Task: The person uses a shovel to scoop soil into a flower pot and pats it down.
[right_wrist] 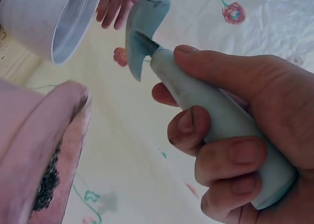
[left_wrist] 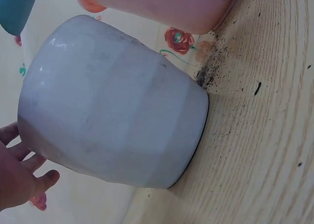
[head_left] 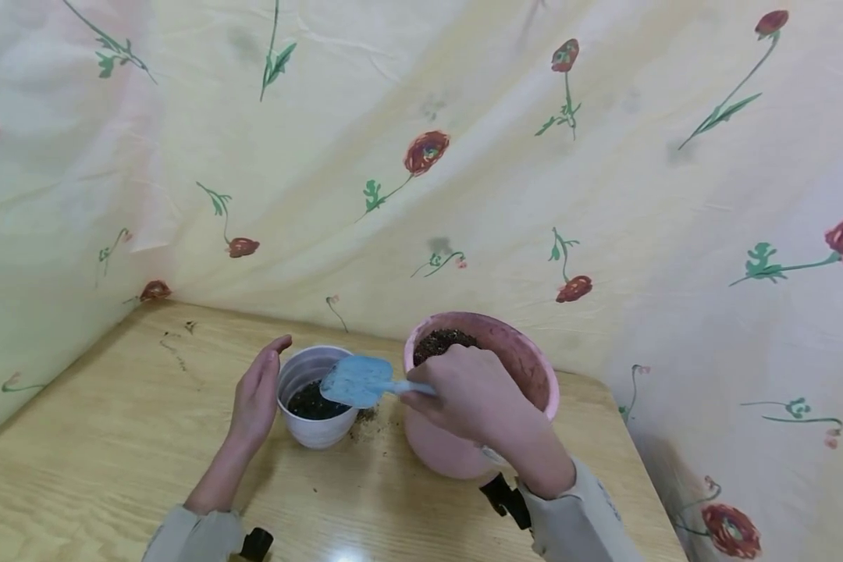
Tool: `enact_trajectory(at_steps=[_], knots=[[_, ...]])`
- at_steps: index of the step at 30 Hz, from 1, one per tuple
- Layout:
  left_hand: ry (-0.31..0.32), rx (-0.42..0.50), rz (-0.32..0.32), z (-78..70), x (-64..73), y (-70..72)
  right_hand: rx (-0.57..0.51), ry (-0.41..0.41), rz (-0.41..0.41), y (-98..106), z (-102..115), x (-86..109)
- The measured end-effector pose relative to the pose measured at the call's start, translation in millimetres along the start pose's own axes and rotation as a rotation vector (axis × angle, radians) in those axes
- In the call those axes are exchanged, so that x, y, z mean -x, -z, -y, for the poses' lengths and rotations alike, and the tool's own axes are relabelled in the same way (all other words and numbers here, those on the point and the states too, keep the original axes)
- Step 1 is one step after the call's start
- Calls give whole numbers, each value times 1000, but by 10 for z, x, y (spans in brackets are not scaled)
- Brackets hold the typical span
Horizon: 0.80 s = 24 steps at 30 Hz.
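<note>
My right hand point(head_left: 471, 394) grips the handle of a light blue trowel point(head_left: 357, 381), its fingers curled round it in the right wrist view. The trowel's blade hangs over the right rim of a white pot point(head_left: 319, 432), which has dark soil point(head_left: 314, 403) inside. No heap of soil shows on the blade. Beside the white pot's left side my left hand point(head_left: 254, 394) stands with fingers extended, touching or nearly touching the wall. Under my right hand is a larger pink pot point(head_left: 449, 453), partly hidden by it, with dark soil point(head_left: 444, 343) inside.
Loose soil point(head_left: 367, 415) is scattered on the wooden table point(head_left: 323, 499) between the two pots. Flower-patterned cloth point(head_left: 323, 179) rises behind the table and along its sides. Small dark specks lie at the table's far left.
</note>
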<state>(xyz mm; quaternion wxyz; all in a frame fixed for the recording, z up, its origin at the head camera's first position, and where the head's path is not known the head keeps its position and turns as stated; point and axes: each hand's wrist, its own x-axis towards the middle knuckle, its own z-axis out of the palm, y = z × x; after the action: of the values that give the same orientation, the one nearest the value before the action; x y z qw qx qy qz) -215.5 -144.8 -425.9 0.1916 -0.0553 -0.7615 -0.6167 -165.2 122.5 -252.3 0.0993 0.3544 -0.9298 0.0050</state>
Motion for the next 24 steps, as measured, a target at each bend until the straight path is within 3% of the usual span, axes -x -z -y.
enact_trajectory(at_steps=[9, 17, 24], knots=[[-42, -37, 9, -99, -6, 18, -82, -13, -89, -81, -192, 220], [-123, -41, -3, -136, 31, -20, -88, 43, -256, -157, -374, 399], [-204, -46, -4, -162, 37, -62, -163, -53, -208, -172, -532, 563]])
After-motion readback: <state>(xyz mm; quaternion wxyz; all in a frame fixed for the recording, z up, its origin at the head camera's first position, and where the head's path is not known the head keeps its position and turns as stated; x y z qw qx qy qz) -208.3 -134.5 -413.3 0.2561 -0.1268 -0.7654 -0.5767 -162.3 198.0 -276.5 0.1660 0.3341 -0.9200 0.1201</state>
